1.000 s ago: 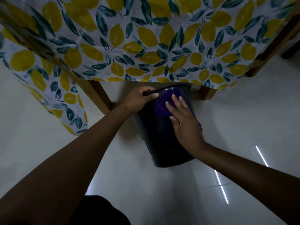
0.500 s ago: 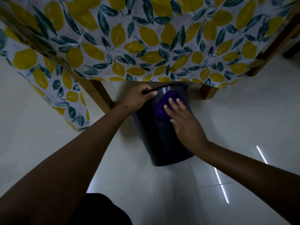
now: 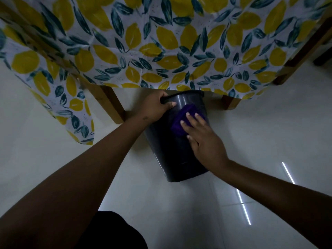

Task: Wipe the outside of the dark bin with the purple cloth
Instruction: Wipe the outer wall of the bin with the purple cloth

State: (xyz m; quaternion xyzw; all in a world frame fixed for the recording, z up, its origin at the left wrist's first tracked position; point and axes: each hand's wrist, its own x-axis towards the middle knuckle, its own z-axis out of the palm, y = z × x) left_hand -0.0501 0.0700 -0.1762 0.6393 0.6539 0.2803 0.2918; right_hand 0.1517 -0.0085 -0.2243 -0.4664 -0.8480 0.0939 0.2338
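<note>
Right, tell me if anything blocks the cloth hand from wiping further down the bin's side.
Nothing visible does. The right hand presses the purple cloth flat on the dark bin, and the wall below it is bare down to the base.

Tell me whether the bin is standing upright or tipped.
Tipped. The dark bin leans, rim toward the table; the left hand grips its rim.

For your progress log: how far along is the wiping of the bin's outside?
Done: unclear; no wiped patch shows. In hand: the left hand grips the rim of the dark bin, and the right hand presses the purple cloth against its upper wall. Left: the lower wall and hidden far side.
</note>
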